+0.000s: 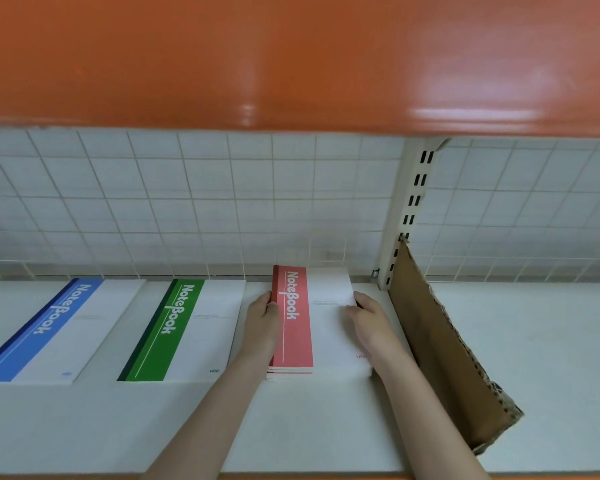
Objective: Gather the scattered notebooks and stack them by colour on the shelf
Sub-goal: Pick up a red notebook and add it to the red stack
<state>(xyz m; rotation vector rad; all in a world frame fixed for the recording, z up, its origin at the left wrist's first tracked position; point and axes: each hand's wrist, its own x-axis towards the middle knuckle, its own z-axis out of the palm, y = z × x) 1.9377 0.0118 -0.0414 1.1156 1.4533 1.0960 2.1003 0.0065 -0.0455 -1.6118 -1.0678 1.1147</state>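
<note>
Sorting looks nearly finished: blue notebooks and green notebooks lie left of the red stack, which the left hand and right hand clasp by its sides on the shelf.

Upper board: orange and glossy, runs across the whole top of the view, with light glare at centre and right.
Grid panel: white wire mesh of squares, forms the back wall under the orange board.
Upright: cream metal post right of centre, set against the grid, with paired dark slots down its face.
Cardboard: brown corrugated sheet, stands on edge as a divider from the upright's foot toward the front; its near end is frayed and torn.
Front lip: thin orange strip along the bottom edge.
</note>
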